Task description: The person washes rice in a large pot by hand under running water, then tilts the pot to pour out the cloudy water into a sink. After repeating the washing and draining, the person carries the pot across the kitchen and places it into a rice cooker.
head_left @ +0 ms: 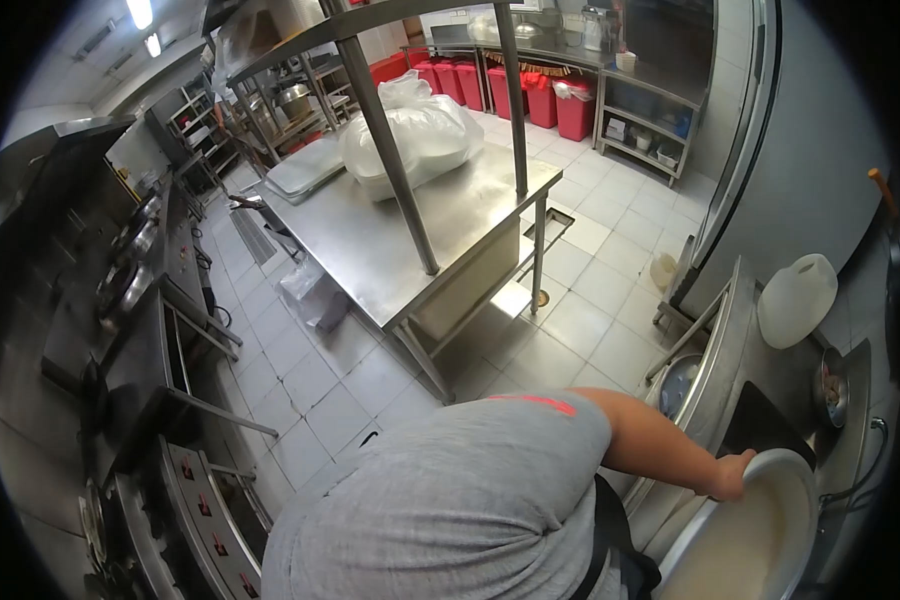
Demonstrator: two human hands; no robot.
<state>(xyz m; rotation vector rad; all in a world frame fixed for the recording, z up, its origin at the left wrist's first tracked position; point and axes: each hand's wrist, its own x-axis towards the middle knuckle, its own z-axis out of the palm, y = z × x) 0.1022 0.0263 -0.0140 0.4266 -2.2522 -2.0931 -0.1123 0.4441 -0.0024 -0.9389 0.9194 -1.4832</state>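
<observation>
My left hand (734, 475) is closed over the rim of a large whitish tub (792, 470) at the lower right. Inside lies a pale, cream-coloured content (735, 550). The bare forearm reaches rightward from a grey short sleeve, which fills the bottom middle. My right hand is out of sight. Just beyond the tub, a metal bowl (830, 387) with something in it sits by the sink counter (705, 400). A translucent plastic jug (798, 300) stands farther back there.
A steel table (450, 235) with upright posts stands ahead, bearing a big white plastic bag (410, 140). Red bins (575, 108) line the far wall. Stoves with red-marked knobs (205, 505) run along the left. White floor tiles (310, 400) lie between.
</observation>
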